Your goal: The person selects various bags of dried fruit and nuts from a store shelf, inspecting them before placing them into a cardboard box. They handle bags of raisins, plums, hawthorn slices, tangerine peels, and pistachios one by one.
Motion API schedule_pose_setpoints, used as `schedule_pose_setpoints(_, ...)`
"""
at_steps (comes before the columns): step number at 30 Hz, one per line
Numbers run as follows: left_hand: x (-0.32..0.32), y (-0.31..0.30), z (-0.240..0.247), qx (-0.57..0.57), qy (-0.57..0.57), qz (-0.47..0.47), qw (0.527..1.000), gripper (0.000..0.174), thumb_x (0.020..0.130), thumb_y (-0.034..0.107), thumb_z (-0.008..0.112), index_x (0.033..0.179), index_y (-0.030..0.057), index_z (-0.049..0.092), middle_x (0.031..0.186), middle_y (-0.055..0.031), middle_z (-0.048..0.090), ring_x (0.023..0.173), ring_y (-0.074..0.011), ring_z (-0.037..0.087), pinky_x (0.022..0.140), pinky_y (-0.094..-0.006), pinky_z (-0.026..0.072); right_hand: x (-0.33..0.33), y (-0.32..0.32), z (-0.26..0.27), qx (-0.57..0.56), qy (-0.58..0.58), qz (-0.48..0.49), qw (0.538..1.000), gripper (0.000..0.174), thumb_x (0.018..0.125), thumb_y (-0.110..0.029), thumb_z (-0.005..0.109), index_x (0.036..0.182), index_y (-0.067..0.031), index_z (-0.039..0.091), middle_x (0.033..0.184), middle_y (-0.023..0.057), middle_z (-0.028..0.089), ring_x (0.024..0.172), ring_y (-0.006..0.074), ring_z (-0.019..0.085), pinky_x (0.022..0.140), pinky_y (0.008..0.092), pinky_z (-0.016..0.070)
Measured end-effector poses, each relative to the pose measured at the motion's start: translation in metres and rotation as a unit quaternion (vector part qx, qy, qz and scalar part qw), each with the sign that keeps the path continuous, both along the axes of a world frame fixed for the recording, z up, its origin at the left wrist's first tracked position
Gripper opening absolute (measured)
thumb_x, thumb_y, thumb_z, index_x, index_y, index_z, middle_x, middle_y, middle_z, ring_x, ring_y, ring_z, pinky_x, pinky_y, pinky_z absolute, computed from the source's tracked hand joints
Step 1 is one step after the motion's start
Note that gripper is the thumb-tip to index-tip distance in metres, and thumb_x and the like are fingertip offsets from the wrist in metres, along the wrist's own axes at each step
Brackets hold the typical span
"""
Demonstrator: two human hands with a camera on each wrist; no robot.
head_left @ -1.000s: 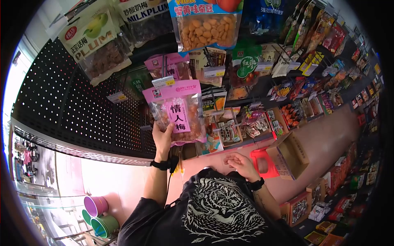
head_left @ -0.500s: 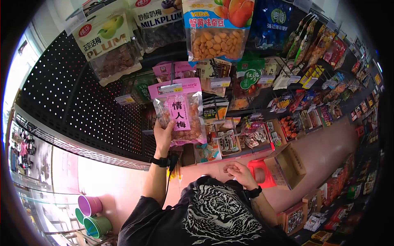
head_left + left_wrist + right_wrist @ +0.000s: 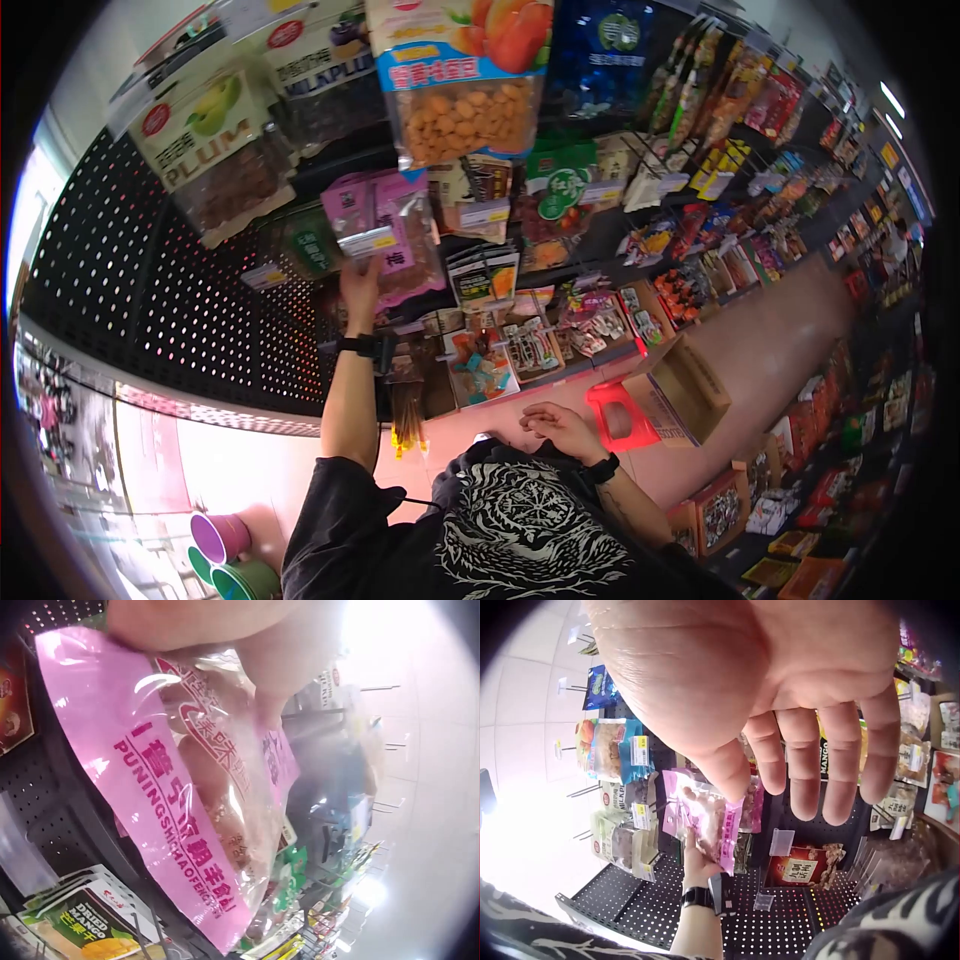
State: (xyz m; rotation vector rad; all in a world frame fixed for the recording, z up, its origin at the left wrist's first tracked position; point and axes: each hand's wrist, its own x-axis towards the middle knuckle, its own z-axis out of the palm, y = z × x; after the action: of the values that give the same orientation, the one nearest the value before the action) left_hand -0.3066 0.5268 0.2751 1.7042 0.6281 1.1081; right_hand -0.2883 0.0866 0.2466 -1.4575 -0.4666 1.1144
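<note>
A pink, clear-fronted bag of preserved plums (image 3: 408, 262) is in my left hand (image 3: 360, 290), at the rack. The left wrist view shows the same bag (image 3: 187, 802) close up, with thumb and fingers (image 3: 277, 675) gripping it at the top of the picture. A price tag (image 3: 367, 243) on a hook overlaps the bag in the head view. Another pink bag (image 3: 348, 205) hangs right beside it. My right hand (image 3: 562, 430) is held near my waist with nothing in it; its palm and relaxed fingers (image 3: 804, 765) fill the upper right wrist view.
Above hang a large bag of beans (image 3: 460, 120) and a plum bag (image 3: 215, 150). Dried mango packs (image 3: 482, 278) hang lower right of the held bag. Open snack boxes (image 3: 483, 362) line the bottom shelf. A red stool (image 3: 622, 415) and a cardboard box (image 3: 685, 390) stand on the floor.
My left hand has carried the plum bag away from me, in among the hooks beside the other pink bag. The head view has shifted slightly. My right hand stays near the waist.
</note>
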Motion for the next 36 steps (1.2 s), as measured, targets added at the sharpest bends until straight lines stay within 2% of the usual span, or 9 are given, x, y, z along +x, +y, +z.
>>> schedule_pose_setpoints(6,-0.013,0.006,-0.038,0.097,0.073,0.079,0.989,0.042,0.084,0.017,0.068,0.116,-0.0040,0.050,0.090,-0.0068,0.059,0.084,-0.0190,0.056,0.077,-0.0314,0.0462,0.013,-0.045,-0.015,0.002,0.020,-0.070,0.997,0.031,0.092,-0.015,0.059,0.119,-0.0024,0.053,0.106,0.0066,0.065,0.097,0.0119,0.061,0.078,0.0233,0.0475)
schedule_pose_setpoints(8,-0.021,-0.046,0.007,0.303,0.125,0.246,0.912,0.038,0.083,0.015,0.068,0.112,-0.0038,0.051,0.098,-0.0102,0.058,0.087,-0.0202,0.056,0.079,-0.0312,0.0463,0.021,-0.058,-0.014,-0.011,0.035,-0.112,0.993,0.031,0.092,-0.016,0.059,0.120,-0.0034,0.054,0.105,0.0059,0.065,0.096,0.0116,0.061,0.077,0.0237,0.0472)
schedule_pose_setpoints(10,-0.018,-0.079,0.009,0.327,0.128,0.223,0.910,0.036,0.083,0.013,0.068,0.111,-0.0033,0.052,0.103,-0.0130,0.058,0.087,-0.0215,0.057,0.077,-0.0309,0.0467,0.032,-0.066,-0.017,-0.008,0.038,-0.118,0.992,0.031,0.092,-0.016,0.059,0.120,-0.0038,0.054,0.105,0.0056,0.065,0.096,0.0115,0.061,0.078,0.0242,0.0471)
schedule_pose_setpoints(12,-0.001,-0.110,-0.003,0.025,0.105,-0.040,0.993,0.036,0.081,0.011,0.068,0.112,-0.0021,0.053,0.107,-0.0144,0.057,0.091,-0.0256,0.058,0.078,-0.0309,0.0474,0.047,-0.070,-0.015,-0.002,0.038,-0.114,0.993,0.031,0.092,-0.016,0.059,0.120,-0.0042,0.054,0.105,0.0053,0.065,0.096,0.0114,0.061,0.078,0.0246,0.0471)
schedule_pose_setpoints(14,0.029,-0.158,0.020,0.097,0.161,-0.126,0.974,0.042,0.081,0.018,0.068,0.115,-0.0008,0.052,0.109,-0.0174,0.056,0.101,-0.0324,0.056,0.082,-0.0389,0.0471,0.063,-0.068,-0.009,-0.023,0.013,-0.068,0.997,0.029,0.093,-0.013,0.055,0.120,-0.0031,0.054,0.108,0.0066,0.064,0.099,0.0135,0.061,0.080,0.0258,0.0483)
schedule_pose_setpoints(20,0.173,-0.193,0.053,0.173,0.057,-0.077,0.980,0.057,0.082,0.021,0.067,0.127,-0.0033,0.041,0.119,-0.0221,0.050,0.109,-0.0384,0.051,0.089,-0.0410,0.0433,0.117,-0.102,-0.013,0.020,-0.068,0.024,0.997,0.030,0.092,-0.012,0.058,0.119,0.0008,0.052,0.109,0.0090,0.062,0.104,0.0150,0.059,0.091,0.0282,0.0460)
schedule_pose_setpoints(24,0.237,-0.167,0.038,0.220,0.062,0.026,0.973,0.059,0.085,0.022,0.066,0.129,-0.0051,0.039,0.118,-0.0217,0.053,0.107,-0.0330,0.055,0.087,-0.0392,0.0452,0.163,-0.157,-0.004,0.023,-0.041,-0.001,0.999,0.029,0.091,-0.013,0.059,0.117,-0.0007,0.055,0.108,0.0071,0.063,0.101,0.0150,0.060,0.088,0.0277,0.0474)
schedule_pose_setpoints(32,0.247,-0.172,0.048,-0.003,-0.070,-0.028,0.997,0.048,0.084,0.019,0.068,0.120,-0.0033,0.047,0.103,-0.0147,0.063,0.095,-0.0186,0.060,0.079,-0.0303,0.0470,0.224,-0.241,-0.008,0.024,0.018,-0.070,0.997,0.023,0.091,-0.007,0.056,0.113,0.0002,0.054,0.104,0.0079,0.063,0.097,0.0142,0.060,0.086,0.0259,0.0470)
schedule_pose_setpoints(36,0.240,-0.175,0.048,0.222,0.101,0.051,0.969,0.038,0.081,0.016,0.065,0.113,-0.0007,0.052,0.103,-0.0131,0.065,0.095,-0.0201,0.061,0.079,-0.0323,0.0473,0.234,-0.255,-0.027,0.026,0.012,-0.023,0.999,0.023,0.092,-0.007,0.056,0.114,-0.0004,0.054,0.105,0.0085,0.063,0.098,0.0141,0.060,0.085,0.0256,0.0469)
